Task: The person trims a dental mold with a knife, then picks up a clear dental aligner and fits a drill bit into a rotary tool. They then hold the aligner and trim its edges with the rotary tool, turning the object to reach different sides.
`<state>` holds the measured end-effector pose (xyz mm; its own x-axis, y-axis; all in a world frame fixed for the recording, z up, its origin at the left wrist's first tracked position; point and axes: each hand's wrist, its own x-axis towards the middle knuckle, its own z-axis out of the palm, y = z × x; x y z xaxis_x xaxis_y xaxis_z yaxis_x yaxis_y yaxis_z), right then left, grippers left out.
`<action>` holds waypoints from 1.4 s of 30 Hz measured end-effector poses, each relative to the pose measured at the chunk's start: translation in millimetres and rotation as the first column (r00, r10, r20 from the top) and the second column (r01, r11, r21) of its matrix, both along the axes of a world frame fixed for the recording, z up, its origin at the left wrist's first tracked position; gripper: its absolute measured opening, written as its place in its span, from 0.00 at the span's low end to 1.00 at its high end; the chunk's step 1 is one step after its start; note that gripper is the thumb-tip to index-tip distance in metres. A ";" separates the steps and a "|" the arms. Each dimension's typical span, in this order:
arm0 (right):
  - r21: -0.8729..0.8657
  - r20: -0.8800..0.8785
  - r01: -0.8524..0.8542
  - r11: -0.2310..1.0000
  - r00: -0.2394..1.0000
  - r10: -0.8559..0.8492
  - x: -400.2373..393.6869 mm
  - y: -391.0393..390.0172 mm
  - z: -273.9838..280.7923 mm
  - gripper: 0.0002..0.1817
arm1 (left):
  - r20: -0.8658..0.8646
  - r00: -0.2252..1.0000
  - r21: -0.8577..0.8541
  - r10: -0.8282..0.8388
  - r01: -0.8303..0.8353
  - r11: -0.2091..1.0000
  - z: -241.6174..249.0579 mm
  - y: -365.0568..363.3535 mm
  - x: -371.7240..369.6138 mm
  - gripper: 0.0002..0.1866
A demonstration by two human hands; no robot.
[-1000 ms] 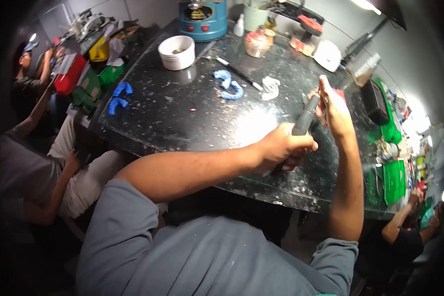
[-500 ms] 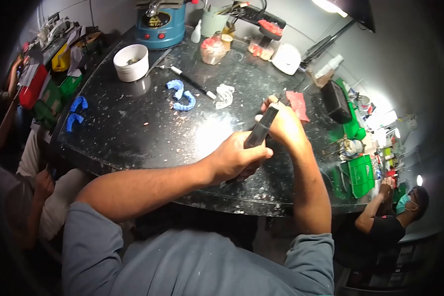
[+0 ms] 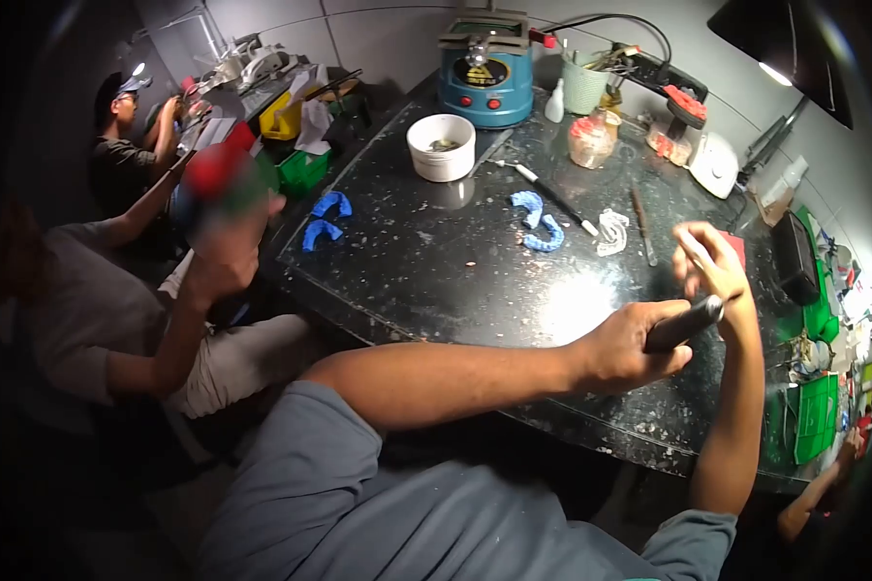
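My left hand [image 3: 630, 353] is closed around a dark rotary handpiece [image 3: 686, 323] over the right part of the black speckled worktop [image 3: 436, 271]. The tool's tip points up and right toward my right hand [image 3: 709, 266]. That hand is raised just above it with curled, pinched fingers. Whatever they pinch is too small or hidden to make out. A pink sheet [image 3: 736, 247] shows right behind that hand.
On the worktop lie two blue impression trays [image 3: 541, 228], two more [image 3: 323, 219] at the left edge, a white cast [image 3: 611, 230], a white bowl [image 3: 441, 145], a blue machine [image 3: 484, 76] and a pen-like tool [image 3: 555, 198]. A seated person's hand [image 3: 225, 254] is raised on the left.
The view swung left and my hands dropped toward the right. The handpiece tilted flatter. The person on the left raised a hand with a blurred red and green thing.
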<state>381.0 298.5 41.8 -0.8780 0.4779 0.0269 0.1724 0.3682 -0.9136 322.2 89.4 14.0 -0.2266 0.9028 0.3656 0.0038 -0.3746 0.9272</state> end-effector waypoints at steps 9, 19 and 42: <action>-0.838 -0.145 -0.229 0.495 0.969 0.201 159.5 -125.5 -42.5 0.35 | -0.780 0.537 0.451 0.320 0.128 0.883 4.5 9.9 9.7 0.11; -0.207 0.334 0.163 0.965 0.939 -0.087 170.3 -72.9 1.6 0.14 | -0.788 0.372 0.334 0.490 -0.411 0.848 6.3 48.0 -80.4 0.45; 0.238 -0.497 0.329 0.914 0.850 -0.176 -184.1 175.9 -3.3 0.63 | -0.443 0.768 -0.202 0.464 -0.589 0.782 90.2 -40.3 -200.1 0.25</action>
<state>196.9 474.4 38.5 -0.5779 0.5817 0.5724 -0.1084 0.6405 -0.7603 122.1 49.1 104.2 -0.6134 0.7533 0.2372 0.4578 0.0945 0.8840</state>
